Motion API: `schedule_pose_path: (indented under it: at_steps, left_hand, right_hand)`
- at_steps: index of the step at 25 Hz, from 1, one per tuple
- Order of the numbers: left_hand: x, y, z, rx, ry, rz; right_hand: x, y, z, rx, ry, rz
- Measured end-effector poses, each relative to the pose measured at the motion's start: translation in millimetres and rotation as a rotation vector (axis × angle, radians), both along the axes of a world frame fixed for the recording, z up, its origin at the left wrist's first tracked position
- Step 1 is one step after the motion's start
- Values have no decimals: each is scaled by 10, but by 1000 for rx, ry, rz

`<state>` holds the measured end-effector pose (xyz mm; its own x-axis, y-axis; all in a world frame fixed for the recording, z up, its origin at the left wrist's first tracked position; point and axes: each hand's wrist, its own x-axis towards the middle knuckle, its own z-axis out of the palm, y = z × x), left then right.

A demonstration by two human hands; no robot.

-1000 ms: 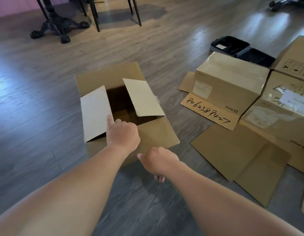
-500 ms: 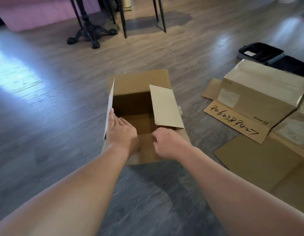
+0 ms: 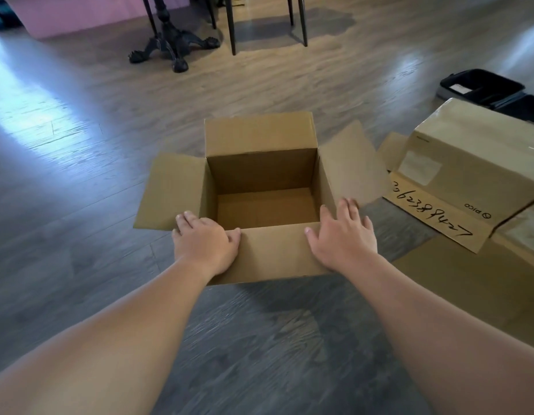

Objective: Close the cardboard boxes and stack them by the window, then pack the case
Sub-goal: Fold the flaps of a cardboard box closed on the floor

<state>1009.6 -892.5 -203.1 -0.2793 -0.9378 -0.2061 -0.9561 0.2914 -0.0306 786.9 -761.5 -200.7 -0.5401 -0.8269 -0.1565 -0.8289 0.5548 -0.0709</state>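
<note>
An open cardboard box (image 3: 261, 202) sits on the wooden floor (image 3: 80, 181) directly in front of the person, mouth facing up, interior bare. All four flaps are folded outward: the far flap (image 3: 259, 134) stands nearly upright, the left flap (image 3: 172, 191) and right flap (image 3: 352, 169) splay to the sides, and the near flap (image 3: 274, 250) tips toward the person. The box looks roughly square, so no long axis can be told. The left hand (image 3: 204, 244) rests flat with fingers extended at the near left corner, across the left and near flaps. The right hand (image 3: 343, 235) lies flat, fingers spread, at the near right corner, gripping nothing. To the right lie a second cardboard box (image 3: 469, 163) with handwritten marks and an open black case (image 3: 481, 86) beyond it.
</note>
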Motion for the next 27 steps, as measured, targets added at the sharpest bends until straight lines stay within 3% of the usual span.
schedule_pose_path:
  at_steps: [6, 10, 12, 16, 21, 27]
  left_hand:
    - [64, -32, -128, 155, 174, 42]
    - [-108, -28, -64, 112, 90, 94]
    - [-297, 81, -16, 27, 104, -22]
    - [-910, 461, 136, -14, 311, -387]
    - [-1818, 1042, 293, 28, 513, -636]
    - [-2302, 1425, 156, -4, 472, -840]
  right_hand:
    - [-89, 158, -214, -56, -272, -140]
    - [-160, 146, -175, -62, -272, -128]
    - [-250, 209, -105, -100, -283, -102]
    - [-521, 493, -50, -219, -278, -92]
    - [-1159, 1161, -96, -223, -271, -289]
    - [-1482, 1845, -289, -107, -286, -475]
